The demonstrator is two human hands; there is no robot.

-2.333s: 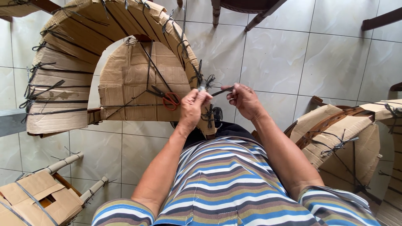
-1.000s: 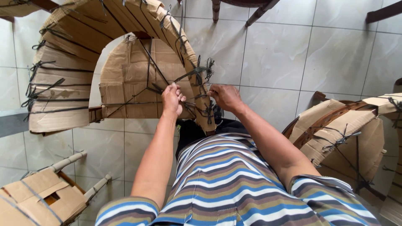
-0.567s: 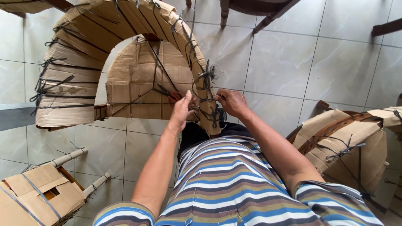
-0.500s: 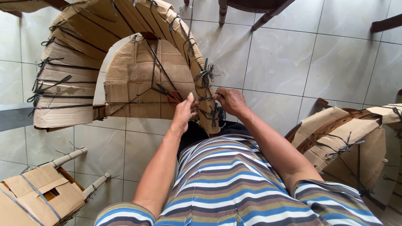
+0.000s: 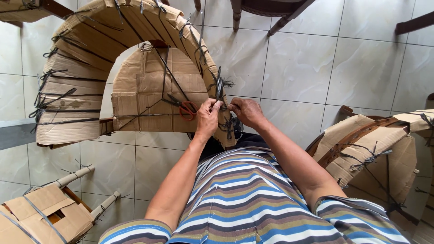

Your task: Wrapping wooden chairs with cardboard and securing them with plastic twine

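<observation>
Fingers (image 5: 215, 106) of the left hand (image 5: 207, 119) and right hand (image 5: 245, 112) pinch the ends of a black strap (image 5: 220, 88) against the cardboard-wrapped arch (image 5: 86, 40), holding it taut at the edge. Red-handled scissors (image 5: 184, 108) lie close behind on the cardboard panel (image 5: 144, 90).
</observation>
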